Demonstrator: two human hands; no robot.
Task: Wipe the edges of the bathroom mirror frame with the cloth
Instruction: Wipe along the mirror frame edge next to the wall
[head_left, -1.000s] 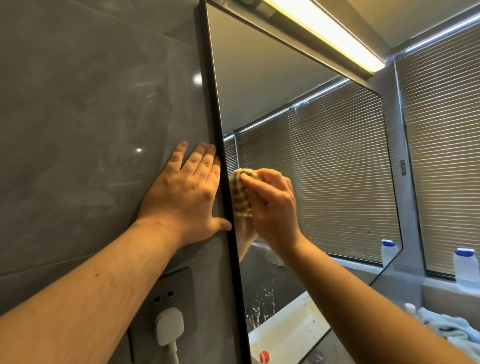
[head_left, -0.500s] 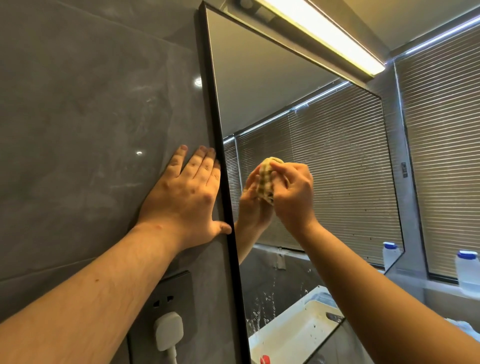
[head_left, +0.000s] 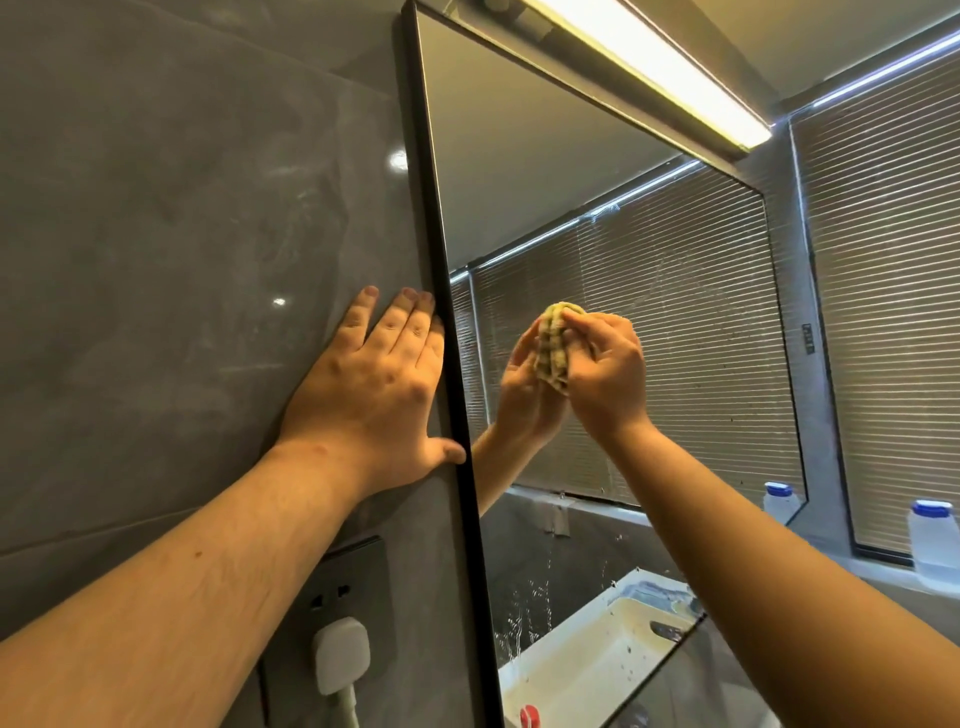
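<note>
Grey wall (head_left: 156, 260) bears left hand (head_left: 374, 384); right hand (head_left: 602, 374) presses cloth (head_left: 551, 353) on mirror (head_left: 649, 312).

Bunched yellow waffle cloth (head_left: 551, 347) against the glass, right of black mirror frame (head_left: 451, 395)

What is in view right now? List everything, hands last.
cloth: 1, yellow, bunched against the mirror glass, apart from the frame
frame: 1, black, left and top edges of the mirror
mirror: 1, water spots low down
wall: 1, grey tile, left of the frame
light: 1, lit bar above the mirror
socket: 1, grey, low on the wall
plug: 1, white, in the socket
bottle: 1, white with blue cap, on the sill at right
blinds: 1 set, grey, on the right window
left hand: flat on the wall, thumb at the frame
right hand: grips the cloth
</note>
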